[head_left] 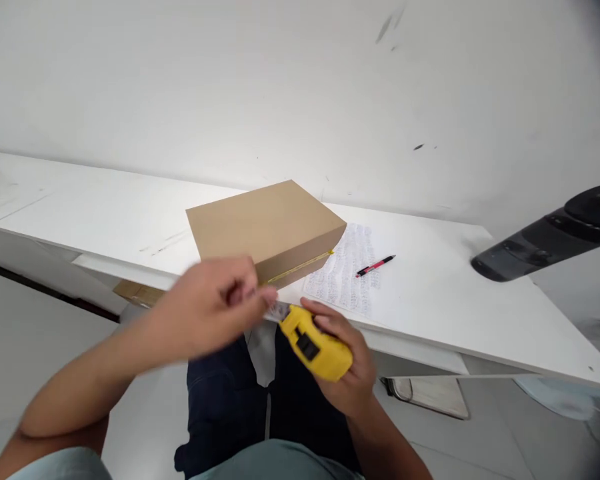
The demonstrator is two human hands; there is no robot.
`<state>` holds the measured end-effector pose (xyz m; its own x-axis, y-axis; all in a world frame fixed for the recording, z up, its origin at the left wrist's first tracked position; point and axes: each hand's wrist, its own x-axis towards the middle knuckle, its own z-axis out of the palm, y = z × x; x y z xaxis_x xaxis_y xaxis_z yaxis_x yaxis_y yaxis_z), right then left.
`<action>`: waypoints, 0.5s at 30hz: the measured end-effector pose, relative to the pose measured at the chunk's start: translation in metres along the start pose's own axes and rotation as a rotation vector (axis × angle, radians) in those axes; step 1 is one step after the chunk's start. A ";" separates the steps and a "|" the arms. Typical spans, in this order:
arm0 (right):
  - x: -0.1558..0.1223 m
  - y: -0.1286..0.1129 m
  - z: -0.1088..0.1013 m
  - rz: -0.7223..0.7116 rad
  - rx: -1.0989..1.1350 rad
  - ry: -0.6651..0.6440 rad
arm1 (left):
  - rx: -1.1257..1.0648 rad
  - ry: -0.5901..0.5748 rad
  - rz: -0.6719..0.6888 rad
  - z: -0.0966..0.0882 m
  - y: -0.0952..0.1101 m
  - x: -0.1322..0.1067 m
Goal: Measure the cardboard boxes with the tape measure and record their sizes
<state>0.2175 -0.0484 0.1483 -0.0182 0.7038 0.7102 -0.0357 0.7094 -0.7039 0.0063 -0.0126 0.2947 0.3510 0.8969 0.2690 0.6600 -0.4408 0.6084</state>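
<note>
A yellow tape measure [317, 345] with a black lock button lies in my right hand [353, 360], whose fingers wrap round its body. At its mouth, a short greyish length of blade [281, 311] reaches toward my left hand [213, 307]. My left thumb and fingers are pinched together on it, blurred by motion and hiding its end. Just beyond my hands sits a closed brown cardboard box [265, 217]. A thin yellow strip [303, 267] runs along its front side; my left hand covers the strip's near end, so I cannot tell whether it joins the tape measure.
Right of the box, a handwritten sheet of paper [343, 283] lies on the white desk [430, 293], with a red and black pen [375, 266] on it. A dark bottle-like object [535, 240] stands at the right. A white wall [230, 87] rises behind the desk.
</note>
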 end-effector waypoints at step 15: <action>0.055 0.103 -0.041 0.470 0.233 0.450 | -0.089 0.798 -0.270 0.155 -0.119 -0.082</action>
<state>0.2535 0.0654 0.1144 0.3303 0.9177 0.2206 -0.3407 0.3339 -0.8789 0.0016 -0.0396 0.0844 -0.4078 0.7422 0.5319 0.5871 -0.2330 0.7753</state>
